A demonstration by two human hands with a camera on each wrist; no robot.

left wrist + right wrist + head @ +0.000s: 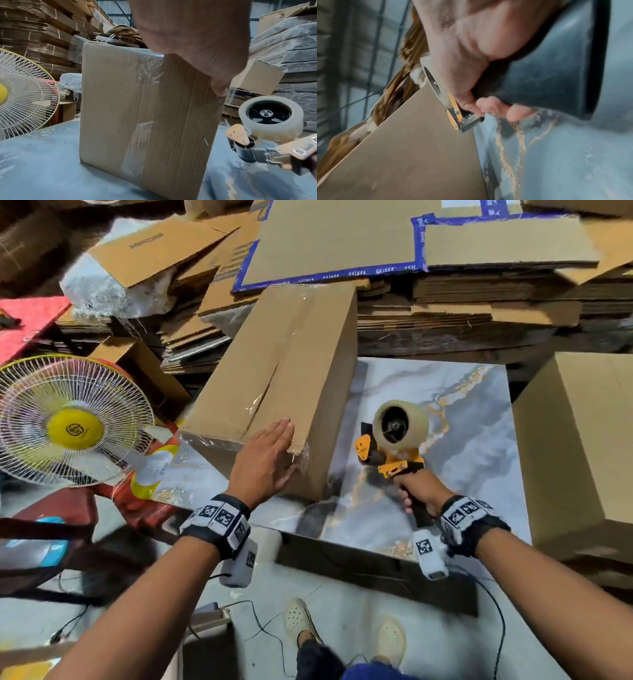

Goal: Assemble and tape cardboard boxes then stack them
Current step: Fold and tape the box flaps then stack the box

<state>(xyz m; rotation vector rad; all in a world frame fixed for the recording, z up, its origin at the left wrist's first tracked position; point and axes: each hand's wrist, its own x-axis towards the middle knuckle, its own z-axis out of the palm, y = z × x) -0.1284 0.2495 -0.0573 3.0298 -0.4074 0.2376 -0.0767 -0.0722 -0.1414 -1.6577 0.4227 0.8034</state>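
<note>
A closed cardboard box (284, 378) (137, 115) stands on the marble-patterned table (462, 474), clear tape running along its top seam and down its near face. My left hand (270, 453) (197, 40) lies flat with straight fingers on the box's near top corner, the thumb against the side. To the right of the box my right hand (421, 494) (471, 67) grips the black handle of a yellow tape dispenser (394, 443) (267, 128) (455, 112) carrying a roll of clear tape. The dispenser is held just above the table, apart from the box.
Another brown box (582, 446) stands at the table's right edge. Stacks of flat cardboard (445, 261) fill the back. A white-and-yellow fan (68, 422) stands left of the table beside red stools. Cables trail on the floor by my feet.
</note>
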